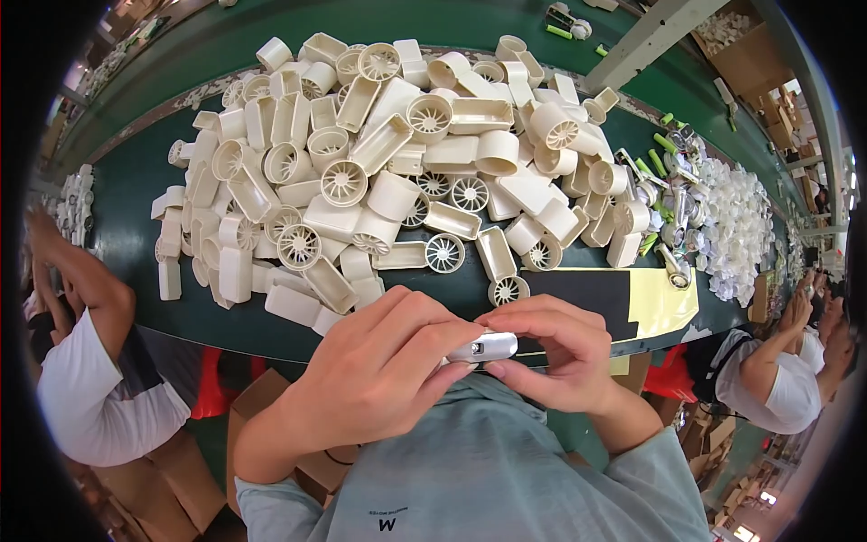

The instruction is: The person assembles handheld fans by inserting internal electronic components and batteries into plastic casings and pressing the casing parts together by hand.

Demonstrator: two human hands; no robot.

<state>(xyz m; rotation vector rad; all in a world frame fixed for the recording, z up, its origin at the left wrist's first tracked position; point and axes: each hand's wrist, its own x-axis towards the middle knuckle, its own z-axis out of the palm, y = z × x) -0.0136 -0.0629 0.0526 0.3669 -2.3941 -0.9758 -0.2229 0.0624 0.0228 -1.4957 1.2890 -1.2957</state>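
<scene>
Close in front of my chest, both hands hold a small silver-grey plastic piece point(497, 346) with a rounded end and a small dark opening in its face. My left hand point(375, 361) is closed on its left part, thumb below and fingers above. On the other side, my right hand point(562, 354) curves around the right end, with thumb and fingertips against it. Fingers hide much of the piece, so its full shape is unclear. Just beyond my hands lies a large heap of cream plastic housings point(345, 184), each with a round, spoked end and a box-shaped handle.
Right of the heap lie assemblies with green cylinders point(657, 163) and a pile of translucent white parts point(736, 226). A black sheet point(582, 291) and a yellow sheet point(666, 305) lie on the dark green table point(135, 217). People sit at both sides; a metal post point(646, 45) stands behind.
</scene>
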